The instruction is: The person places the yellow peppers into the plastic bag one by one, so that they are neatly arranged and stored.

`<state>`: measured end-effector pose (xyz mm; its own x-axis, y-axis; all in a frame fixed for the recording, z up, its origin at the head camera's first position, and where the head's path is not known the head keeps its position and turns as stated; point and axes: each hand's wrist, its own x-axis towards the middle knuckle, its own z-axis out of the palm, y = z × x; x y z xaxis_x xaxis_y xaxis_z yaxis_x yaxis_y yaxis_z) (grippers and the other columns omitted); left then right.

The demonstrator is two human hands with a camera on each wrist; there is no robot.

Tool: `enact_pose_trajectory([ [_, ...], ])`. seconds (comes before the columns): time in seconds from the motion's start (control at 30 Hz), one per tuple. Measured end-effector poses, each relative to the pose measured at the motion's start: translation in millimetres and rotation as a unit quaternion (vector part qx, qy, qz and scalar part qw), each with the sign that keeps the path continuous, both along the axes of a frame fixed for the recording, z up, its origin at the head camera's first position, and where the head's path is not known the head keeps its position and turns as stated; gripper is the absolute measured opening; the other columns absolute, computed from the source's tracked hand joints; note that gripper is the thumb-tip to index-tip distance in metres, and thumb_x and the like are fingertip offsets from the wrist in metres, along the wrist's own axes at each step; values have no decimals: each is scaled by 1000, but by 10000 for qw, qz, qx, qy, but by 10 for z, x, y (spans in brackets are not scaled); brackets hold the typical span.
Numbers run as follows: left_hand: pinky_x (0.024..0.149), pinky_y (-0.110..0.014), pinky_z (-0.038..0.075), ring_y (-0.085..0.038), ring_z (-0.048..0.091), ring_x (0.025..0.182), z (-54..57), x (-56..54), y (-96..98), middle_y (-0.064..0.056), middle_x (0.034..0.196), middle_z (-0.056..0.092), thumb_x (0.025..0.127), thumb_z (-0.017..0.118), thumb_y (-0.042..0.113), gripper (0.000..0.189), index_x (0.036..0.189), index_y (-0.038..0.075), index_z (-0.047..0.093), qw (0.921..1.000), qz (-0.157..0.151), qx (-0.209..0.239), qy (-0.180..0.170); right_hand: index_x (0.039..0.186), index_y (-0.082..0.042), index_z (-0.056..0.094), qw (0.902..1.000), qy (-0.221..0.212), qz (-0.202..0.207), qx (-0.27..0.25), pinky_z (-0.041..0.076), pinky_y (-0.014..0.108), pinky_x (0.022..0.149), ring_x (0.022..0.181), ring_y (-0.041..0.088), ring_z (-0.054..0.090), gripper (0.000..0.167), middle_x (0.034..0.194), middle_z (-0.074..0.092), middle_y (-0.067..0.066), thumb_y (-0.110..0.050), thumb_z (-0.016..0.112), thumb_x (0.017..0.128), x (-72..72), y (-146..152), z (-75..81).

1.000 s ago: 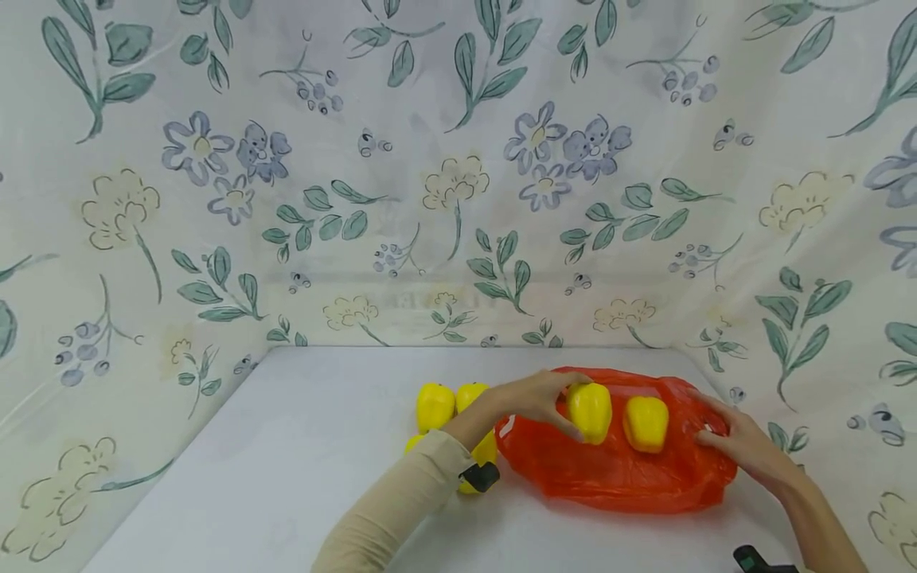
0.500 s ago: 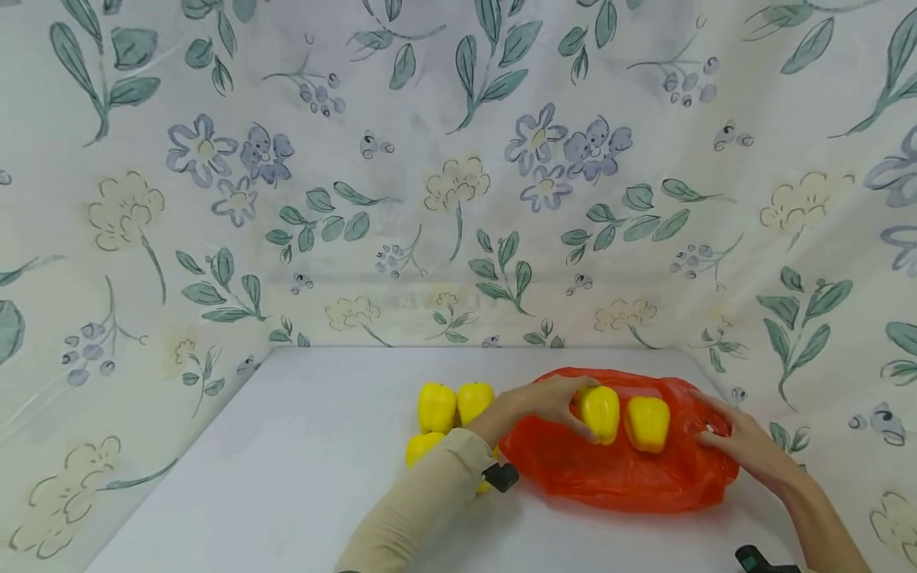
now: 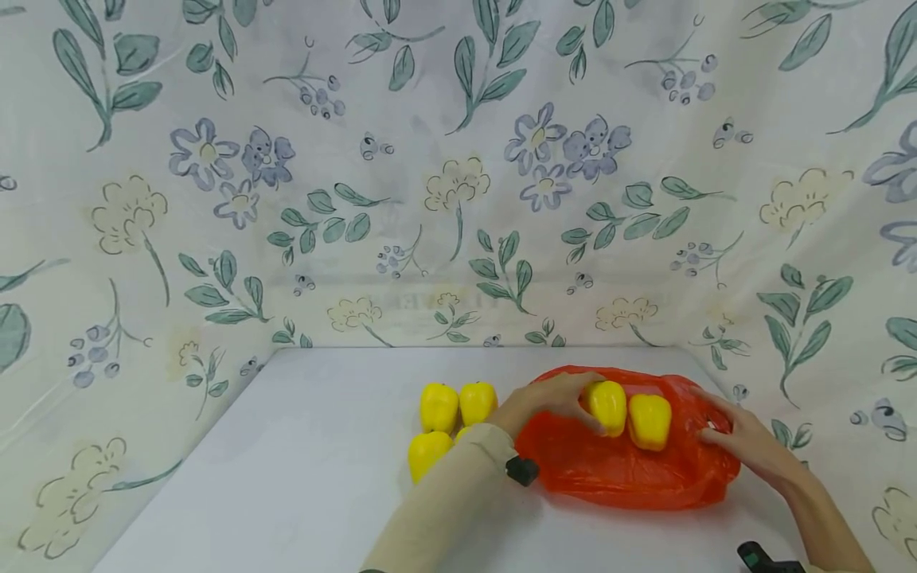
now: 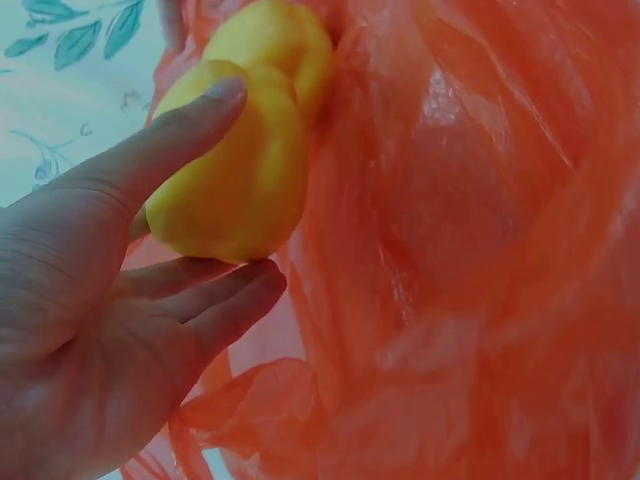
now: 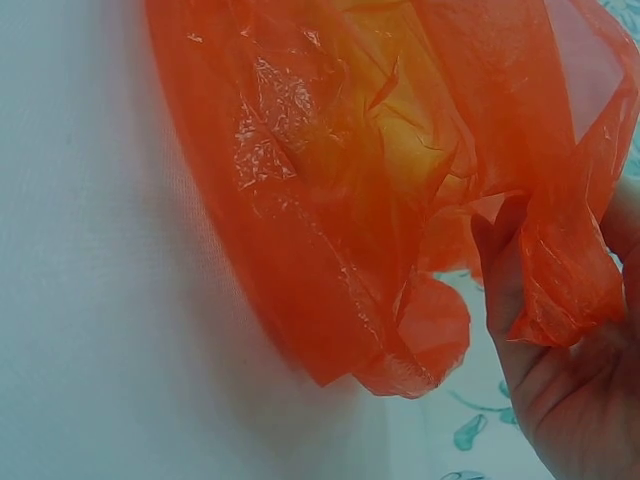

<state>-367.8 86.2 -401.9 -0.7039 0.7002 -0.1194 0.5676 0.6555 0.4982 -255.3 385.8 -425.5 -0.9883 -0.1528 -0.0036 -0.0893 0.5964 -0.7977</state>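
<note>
My left hand grips a yellow bell pepper between thumb and fingers, over the red plastic bag. In the left wrist view, the thumb lies across the held pepper's side and the fingertips touch its underside. Right beside it on the bag is a second yellow bell pepper. At the bag's right end my right hand holds a gathered part of the plastic. The right wrist view shows that bunched plastic between thumb and fingers, with yellow showing through the bag.
Left of the bag, several more yellow bell peppers stand in a group on the white table, partly hidden by my left sleeve. A floral cloth hangs behind the table and along both sides.
My left hand has moved a little to the right with its pepper, closing the gap to the pepper on the bag. The right hand keeps its place on the bag.
</note>
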Motion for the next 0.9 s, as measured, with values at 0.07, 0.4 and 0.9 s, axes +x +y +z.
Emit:
enact_pose_trajectory([
  [0.07, 107, -37, 44, -10, 45, 122, -6, -2, 27, 15, 139, 50, 76, 79, 52, 81, 144, 39, 37, 10000, 57, -15, -35, 157, -5, 13, 10000, 6, 5, 15, 61, 34, 78, 118, 36, 52, 82, 151, 26, 35, -30, 61, 96, -2, 7, -4],
  [0.4, 117, -39, 35, -13, 40, 135, -78, 47, 107, 10, 150, 42, 81, 75, 47, 85, 151, 34, 28, 9987, 353, -226, -284, 157, -6, 13, 10000, -22, -39, -44, 61, 35, 79, 123, 46, 47, 83, 153, 24, 34, -30, 62, 95, -7, -11, -3],
  [0.9, 113, -35, 39, -13, 45, 123, -226, 30, 148, 8, 140, 49, 80, 78, 43, 85, 149, 26, 32, 9972, 512, 247, -482, 156, -4, 15, 9999, 104, 54, 56, 61, 32, 77, 122, 43, 48, 78, 151, 27, 35, -27, 60, 97, -17, -10, -21],
])
